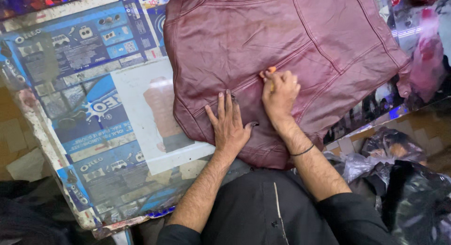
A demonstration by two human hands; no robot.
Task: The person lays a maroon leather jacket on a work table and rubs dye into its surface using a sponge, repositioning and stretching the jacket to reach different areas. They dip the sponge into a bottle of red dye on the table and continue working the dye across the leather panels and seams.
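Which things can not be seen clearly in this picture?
- Head view: small orange tool in the right hand, mostly hidden by fingers; its kind is unclear.
- Maroon leather jacket: top cut off by the frame edge.
- Leather under the flat left hand: covered.

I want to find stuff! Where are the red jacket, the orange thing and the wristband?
Red jacket point(329, 33), head view, on its smooth upper panel.
Orange thing point(272, 70), head view, on the tip above the right hand's fingers.
Wristband point(302, 152), head view, on the band's middle.
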